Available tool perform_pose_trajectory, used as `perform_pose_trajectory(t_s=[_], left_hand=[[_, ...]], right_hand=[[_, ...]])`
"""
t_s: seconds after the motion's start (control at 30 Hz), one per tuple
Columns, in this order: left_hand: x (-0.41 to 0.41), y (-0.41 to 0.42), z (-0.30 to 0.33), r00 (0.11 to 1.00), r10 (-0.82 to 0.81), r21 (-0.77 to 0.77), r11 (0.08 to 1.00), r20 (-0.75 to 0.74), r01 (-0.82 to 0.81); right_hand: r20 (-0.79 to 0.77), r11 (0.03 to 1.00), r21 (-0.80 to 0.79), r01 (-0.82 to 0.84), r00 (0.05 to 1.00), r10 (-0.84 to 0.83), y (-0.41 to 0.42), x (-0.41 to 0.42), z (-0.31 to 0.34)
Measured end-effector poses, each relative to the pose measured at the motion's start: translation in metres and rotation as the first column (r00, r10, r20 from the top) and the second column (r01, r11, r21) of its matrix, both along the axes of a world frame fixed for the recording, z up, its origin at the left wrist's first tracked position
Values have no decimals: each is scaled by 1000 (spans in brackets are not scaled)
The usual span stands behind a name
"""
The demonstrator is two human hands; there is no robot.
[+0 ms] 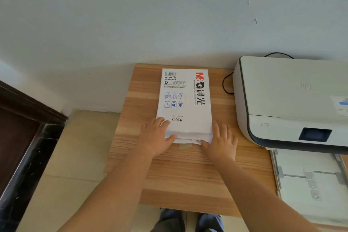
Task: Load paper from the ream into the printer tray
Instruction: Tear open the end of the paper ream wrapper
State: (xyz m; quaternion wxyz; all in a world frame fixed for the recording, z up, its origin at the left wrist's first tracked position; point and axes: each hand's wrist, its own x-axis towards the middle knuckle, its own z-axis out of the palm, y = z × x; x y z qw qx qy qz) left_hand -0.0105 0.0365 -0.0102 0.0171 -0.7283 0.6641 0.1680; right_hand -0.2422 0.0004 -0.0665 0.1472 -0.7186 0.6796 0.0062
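A white wrapped paper ream (185, 99) with red and black print lies flat on the wooden table (184, 175), long side pointing away from me. My left hand (158, 137) grips its near left corner, thumb on the near end. My right hand (221, 140) holds the near right corner, thumb at the crumpled wrapper flap. To the right stands a white printer (290, 99) with a dark screen. Its paper tray (310, 181) is pulled out toward me with grey guides showing; no loose paper stack shows in it.
A black cable (227, 84) loops on the table between ream and printer. The table's back edge meets a pale wall. At the left are a beige tiled floor (75, 156) and a dark wooden door frame (24, 133). My legs show below the table's near edge.
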Motion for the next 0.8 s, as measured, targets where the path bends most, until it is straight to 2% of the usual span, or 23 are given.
perform_pose_trajectory(t_s=[0.43,0.6,0.8], left_hand=[[-23,-8,-13,995,-98,9,995,9,98],[-26,-12,-22,992,-113,-6,993,60,114],[-28,-20,-40,968,-220,-11,975,123,223]], right_hand=[[21,1000,-23,-22,1000,22,8,-22,-4],[60,999,-30,-22,998,24,7,-20,-2],[89,999,-37,-22,996,25,9,-23,-4]])
